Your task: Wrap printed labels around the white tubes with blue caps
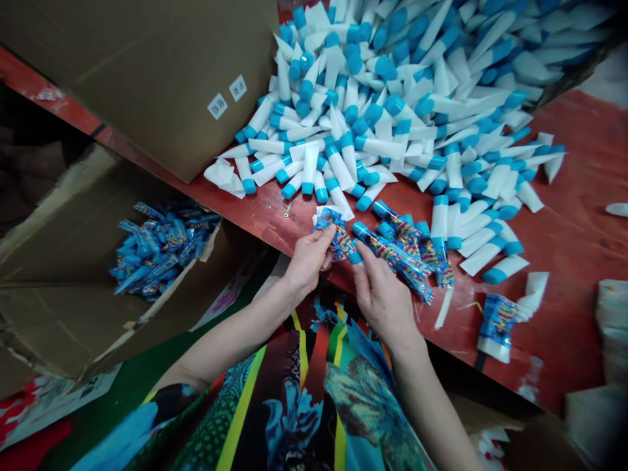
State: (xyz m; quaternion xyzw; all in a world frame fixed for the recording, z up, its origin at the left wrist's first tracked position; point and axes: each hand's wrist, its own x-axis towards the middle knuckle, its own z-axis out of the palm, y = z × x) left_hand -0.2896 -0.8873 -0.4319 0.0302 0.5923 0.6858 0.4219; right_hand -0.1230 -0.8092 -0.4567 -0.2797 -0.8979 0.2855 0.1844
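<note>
the bare tubes far outnumber the wrapped ones, so this looks like an early stage: a wide heap of white plastic tubes with bright blue caps covers much of the red tabletop, none of these in film. a smaller lot of tubes in printed blue film already lies in the open brown cardboard carton, and a few more wrapped tubes rest just beside the right hand.

the piece of glossy blue film with multicoloured print is between both hands at the table's near edge — crinkled, with a blue end at the right fingertips. the left hand pinches its far end between thumb and finger; the right thumb and finger pinch the blue end. whether a whole tube sits inside, i cannot tell.
</note>
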